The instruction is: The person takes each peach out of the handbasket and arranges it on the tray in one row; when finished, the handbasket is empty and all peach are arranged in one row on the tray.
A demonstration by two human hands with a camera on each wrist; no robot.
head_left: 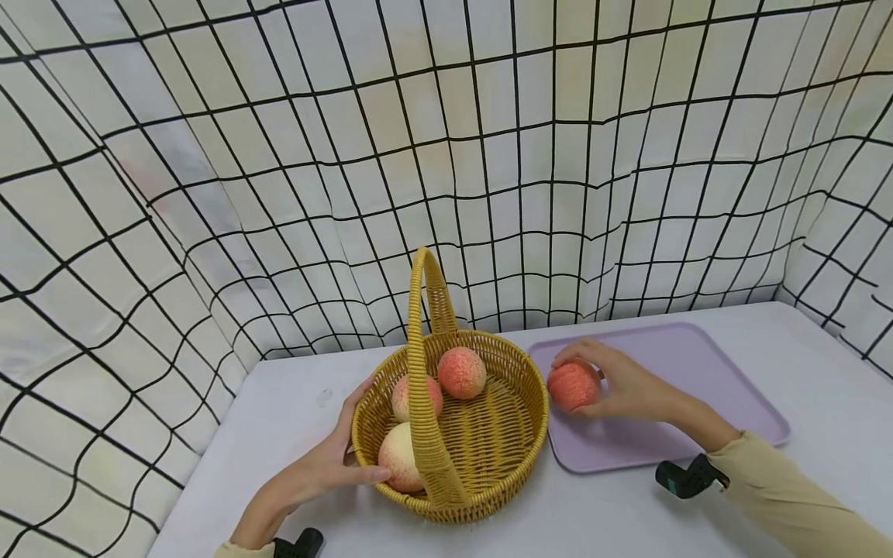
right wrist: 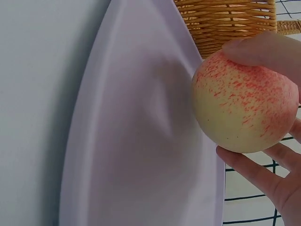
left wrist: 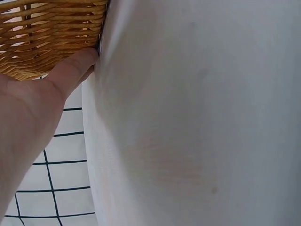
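Observation:
A yellow-brown wicker basket (head_left: 505, 480) with a tall arched handle stands on the table. Inside lie three peaches: one pink-red (head_left: 462, 373), one pink (head_left: 434, 395) partly behind the handle, and a pale one (head_left: 401, 457) at the near left. My left hand (head_left: 317, 469) holds the basket's left side, thumb over the rim by the pale peach; in the left wrist view its fingers (left wrist: 77, 66) reach low along the wicker. Just right of the basket, my right hand (head_left: 621, 384) grips a red peach (head_left: 574, 385) between thumb and fingers, over the tray's left end.
A shallow lilac tray (head_left: 670, 356) lies on the white table (head_left: 293, 403), close against the basket's right side. Behind and at both sides stand white walls covered by a black grid net (head_left: 481, 163). Dark wrist devices (head_left: 687, 477) sit on both forearms.

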